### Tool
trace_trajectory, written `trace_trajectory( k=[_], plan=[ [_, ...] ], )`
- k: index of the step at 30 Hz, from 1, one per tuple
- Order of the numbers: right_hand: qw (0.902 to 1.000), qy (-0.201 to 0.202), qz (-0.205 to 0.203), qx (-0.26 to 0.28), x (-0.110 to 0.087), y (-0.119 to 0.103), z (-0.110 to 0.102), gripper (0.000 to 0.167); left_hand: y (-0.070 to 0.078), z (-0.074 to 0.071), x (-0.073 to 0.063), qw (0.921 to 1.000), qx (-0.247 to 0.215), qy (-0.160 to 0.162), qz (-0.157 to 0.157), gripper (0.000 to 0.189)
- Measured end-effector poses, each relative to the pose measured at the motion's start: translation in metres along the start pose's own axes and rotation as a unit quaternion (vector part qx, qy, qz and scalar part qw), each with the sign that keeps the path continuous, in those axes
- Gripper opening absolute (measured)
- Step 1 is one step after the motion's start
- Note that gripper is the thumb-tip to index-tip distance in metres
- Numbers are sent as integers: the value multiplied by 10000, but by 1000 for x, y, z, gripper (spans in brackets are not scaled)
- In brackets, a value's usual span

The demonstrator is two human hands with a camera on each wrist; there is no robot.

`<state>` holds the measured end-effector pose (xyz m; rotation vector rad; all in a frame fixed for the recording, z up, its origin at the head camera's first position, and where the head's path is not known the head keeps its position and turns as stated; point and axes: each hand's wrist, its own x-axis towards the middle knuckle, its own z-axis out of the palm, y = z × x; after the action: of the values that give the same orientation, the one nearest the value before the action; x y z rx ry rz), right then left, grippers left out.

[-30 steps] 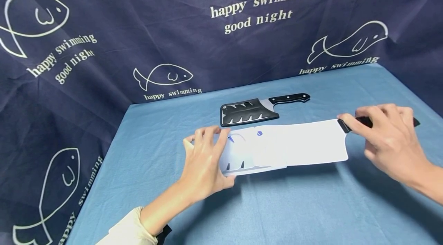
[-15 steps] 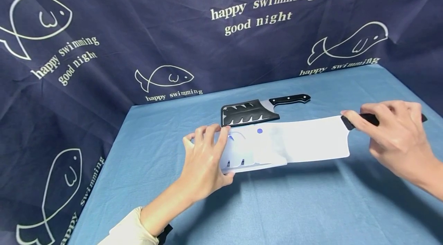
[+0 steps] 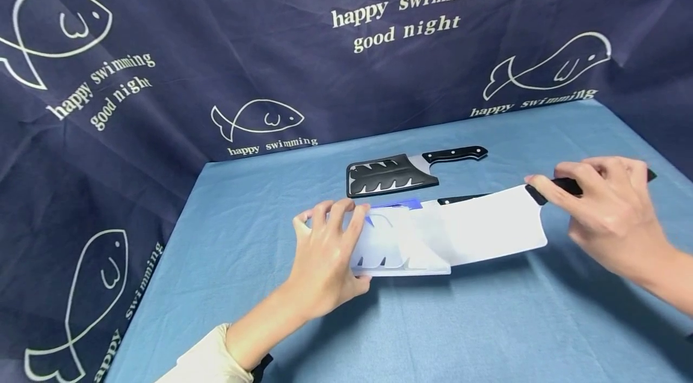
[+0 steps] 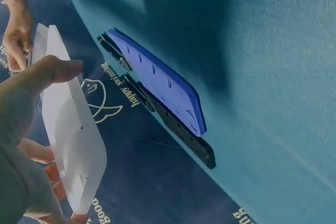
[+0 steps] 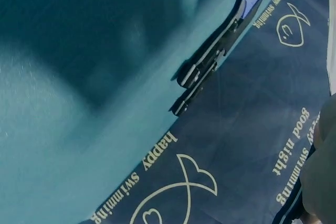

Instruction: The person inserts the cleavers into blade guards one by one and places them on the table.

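Observation:
My left hand point(image 3: 327, 263) grips the closed end of a translucent white blade cover point(image 3: 379, 245), thumb below and fingers along the top edge. My right hand point(image 3: 612, 208) holds a cleaver point(image 3: 498, 223) by its black handle. Its wide blade, washed out to white by glare, is partly inside the cover, and the part nearest the handle is bare. Cover and cleaver are held above the table. In the left wrist view the thumb presses the near face of the cover point(image 4: 79, 140). Only part of my right hand point(image 5: 320, 166) shows at the edge of the right wrist view.
On the blue-covered table point(image 3: 487, 323) lie two more cleavers. One has a black cover point(image 3: 379, 175). The other, in a blue cover point(image 4: 157, 82), lies in front of it, mostly hidden in the head view. A dark printed cloth point(image 3: 260, 52) hangs behind.
The cover and cleaver have dipped and tilted slightly, and my right hand has shifted a little left. Part of the blue cover and its cleaver's handle now show above them.

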<state>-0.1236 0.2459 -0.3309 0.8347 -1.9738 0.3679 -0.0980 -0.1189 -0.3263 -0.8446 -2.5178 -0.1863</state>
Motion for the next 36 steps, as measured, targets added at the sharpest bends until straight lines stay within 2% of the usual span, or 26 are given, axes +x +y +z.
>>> trace_trajectory(
  k=[4,7,13,17,20,27,36],
  plan=[
    [9992,-358,198,23,-3,-7,1,54,4,1,3,9998,-122,-28,-152,100],
    [9985,-457,266,117,-2,-16,7,55,9,1,5,9996,-263,-50,-120,98],
    [9985,-473,261,97,2,-46,26,57,25,4,14,9987,-454,-220,-63,97],
    [9988,-411,239,63,5,-59,35,56,32,6,15,9981,-435,-408,-169,99],
    [9981,-568,234,29,5,-60,36,56,32,7,14,9977,-392,-492,-265,99],
    [9925,-1212,138,-13,-2,-53,36,54,32,13,12,9961,-319,-743,-350,101],
    [9884,-1516,94,-13,-4,-49,35,56,32,15,11,9952,-299,-832,-419,103]
  ],
)
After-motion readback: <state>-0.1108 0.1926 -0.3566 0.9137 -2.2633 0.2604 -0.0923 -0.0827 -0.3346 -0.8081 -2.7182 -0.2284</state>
